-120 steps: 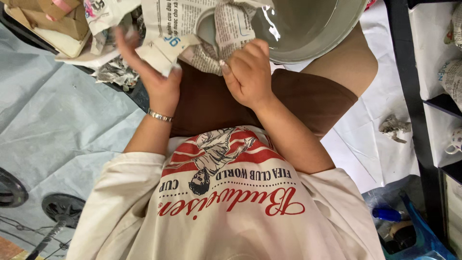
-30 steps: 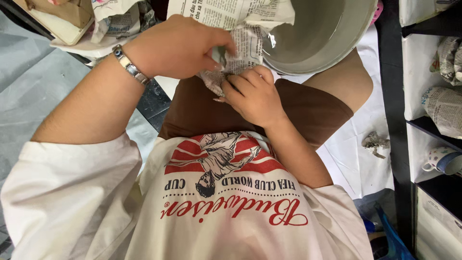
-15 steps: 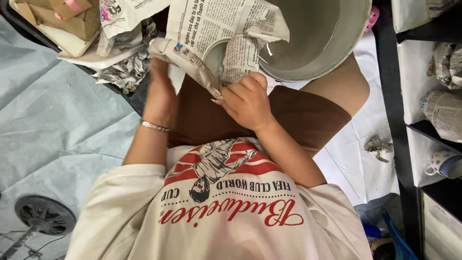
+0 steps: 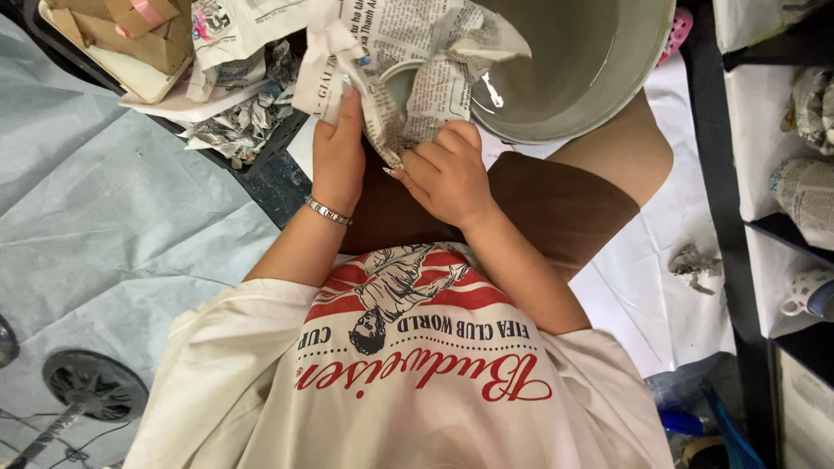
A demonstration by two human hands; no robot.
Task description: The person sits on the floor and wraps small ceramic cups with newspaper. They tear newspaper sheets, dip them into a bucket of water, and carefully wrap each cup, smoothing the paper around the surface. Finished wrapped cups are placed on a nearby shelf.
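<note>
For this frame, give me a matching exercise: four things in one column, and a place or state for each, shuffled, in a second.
Things:
1. newspaper sheet
2. grey bowl
3. bracelet
4. mug

Places or states:
A. on the left wrist
B. on a shelf at the right edge
C. crumpled, held by left hand and right hand
D. by the knee, partly under paper

Pairs: 1-C, 2-D, 3-A, 4-B
</note>
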